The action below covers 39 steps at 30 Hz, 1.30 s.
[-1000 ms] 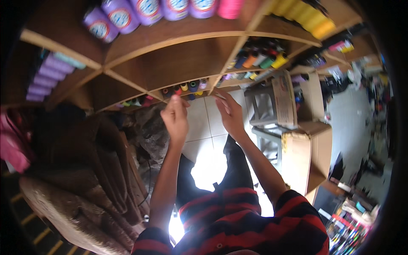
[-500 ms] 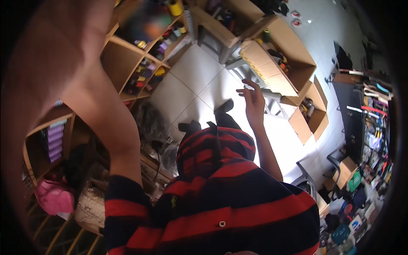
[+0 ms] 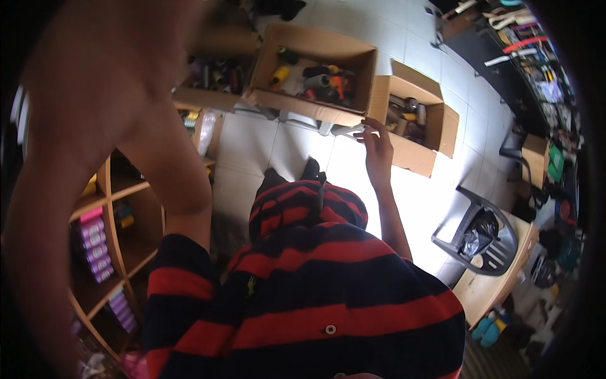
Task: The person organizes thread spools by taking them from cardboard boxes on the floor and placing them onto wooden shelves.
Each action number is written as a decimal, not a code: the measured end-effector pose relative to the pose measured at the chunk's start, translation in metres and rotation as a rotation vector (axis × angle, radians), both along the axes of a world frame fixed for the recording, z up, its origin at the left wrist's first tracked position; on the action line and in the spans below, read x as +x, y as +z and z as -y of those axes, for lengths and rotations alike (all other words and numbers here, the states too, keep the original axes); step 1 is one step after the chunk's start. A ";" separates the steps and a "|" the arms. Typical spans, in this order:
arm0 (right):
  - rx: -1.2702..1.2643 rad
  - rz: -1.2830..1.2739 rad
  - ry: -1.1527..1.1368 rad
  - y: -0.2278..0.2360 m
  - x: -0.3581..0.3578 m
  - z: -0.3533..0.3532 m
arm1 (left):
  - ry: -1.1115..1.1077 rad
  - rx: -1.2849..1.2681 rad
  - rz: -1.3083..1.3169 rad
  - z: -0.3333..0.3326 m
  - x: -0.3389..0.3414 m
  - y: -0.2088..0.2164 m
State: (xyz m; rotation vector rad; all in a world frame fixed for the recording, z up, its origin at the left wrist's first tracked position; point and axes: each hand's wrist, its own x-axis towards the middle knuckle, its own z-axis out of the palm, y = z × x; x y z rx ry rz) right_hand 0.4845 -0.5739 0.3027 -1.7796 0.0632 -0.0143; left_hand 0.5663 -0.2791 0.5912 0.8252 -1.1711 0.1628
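My left hand [image 3: 95, 88] is raised very close to the view at the upper left, large and blurred, its fingers smeared or out of sight. Whether it holds anything cannot be told. My right hand [image 3: 377, 148] hangs in the middle with fingers loosely bent and apart, nothing seen in it. Behind its fingertips is the near edge of a large open cardboard box [image 3: 309, 47] with several thread spools [image 3: 317, 82] inside. To the right, a smaller open cardboard box [image 3: 435, 95] holds more spools [image 3: 409, 117].
A wooden cubby shelf [image 3: 142, 186] at left holds stacked purple packs [image 3: 95, 246]. Another box of spools [image 3: 218, 76] sits at the upper left. A dark plastic chair [image 3: 442, 240] bears a black plastic bag [image 3: 481, 232] by a wooden table [image 3: 486, 294]. Pale tiled floor [image 3: 243, 142] lies ahead.
The view has turned to the right: boxes and shelf appear farther left, and the chair with the bag has come into fuller view. Both hands keep much the same pose.
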 end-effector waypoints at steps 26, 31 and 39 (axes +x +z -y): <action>-0.382 -0.633 -0.176 -0.209 0.191 -0.009 | 0.531 1.530 -0.010 0.140 0.261 -0.539; -0.281 -0.446 -0.173 -0.316 0.241 -0.013 | 0.643 1.490 0.207 0.143 0.268 -0.640; -0.356 -0.464 -0.143 -0.370 0.263 -0.010 | 0.719 1.600 0.128 0.154 0.256 -0.655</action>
